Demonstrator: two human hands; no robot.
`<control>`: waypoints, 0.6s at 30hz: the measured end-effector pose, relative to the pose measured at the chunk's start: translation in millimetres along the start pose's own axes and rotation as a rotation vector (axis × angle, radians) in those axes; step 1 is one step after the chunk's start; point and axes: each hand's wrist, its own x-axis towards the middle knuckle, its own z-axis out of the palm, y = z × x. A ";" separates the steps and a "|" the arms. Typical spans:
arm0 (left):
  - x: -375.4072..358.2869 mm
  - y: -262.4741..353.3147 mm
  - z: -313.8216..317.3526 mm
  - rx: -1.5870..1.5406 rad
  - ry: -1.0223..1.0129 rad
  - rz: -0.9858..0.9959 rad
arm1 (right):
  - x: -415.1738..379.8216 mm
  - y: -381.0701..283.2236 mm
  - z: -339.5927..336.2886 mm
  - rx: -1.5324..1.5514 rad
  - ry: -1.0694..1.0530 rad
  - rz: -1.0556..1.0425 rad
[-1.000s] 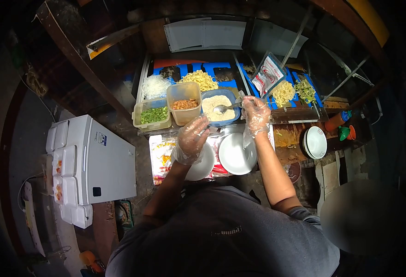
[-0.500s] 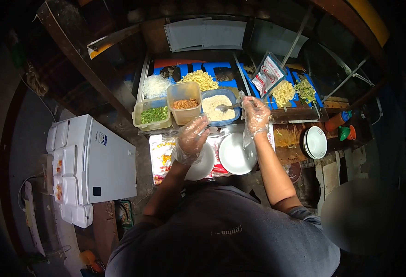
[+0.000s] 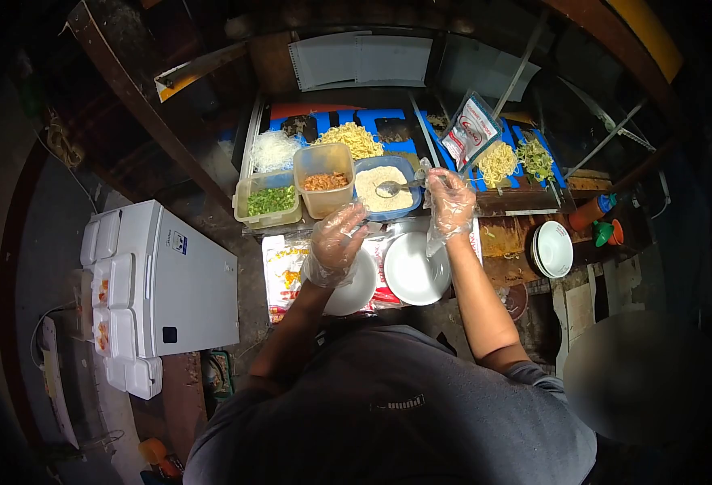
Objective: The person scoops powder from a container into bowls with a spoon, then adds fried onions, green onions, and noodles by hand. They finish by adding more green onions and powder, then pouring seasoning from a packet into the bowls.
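While pinching the spoon [image 3: 391, 189] in the gloved right hand [image 3: 449, 200] over the blue tub [image 3: 384, 187] of crumbs, left hand [image 3: 335, 242] loosely curled and empty above the plate [image 3: 356, 287], risking slippery plastic tipping crumbs onto the table [image 3: 501, 238].

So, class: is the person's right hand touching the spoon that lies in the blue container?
Touching. In the head view the gloved right hand grips the handle end of the spoon, whose bowl sits in the pale crumbs of the blue container.
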 end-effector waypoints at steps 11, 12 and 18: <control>-2.6 -0.7 -2.0 0.015 0.005 0.016 | 0.0 2.3 -0.6 -0.059 0.001 0.070; -2.2 -0.3 -2.0 0.018 0.005 0.027 | -0.9 3.4 0.8 -0.050 -0.014 0.070; -0.6 3.0 -3.0 -0.021 0.011 0.015 | 0.8 9.4 2.1 -0.079 -0.043 0.103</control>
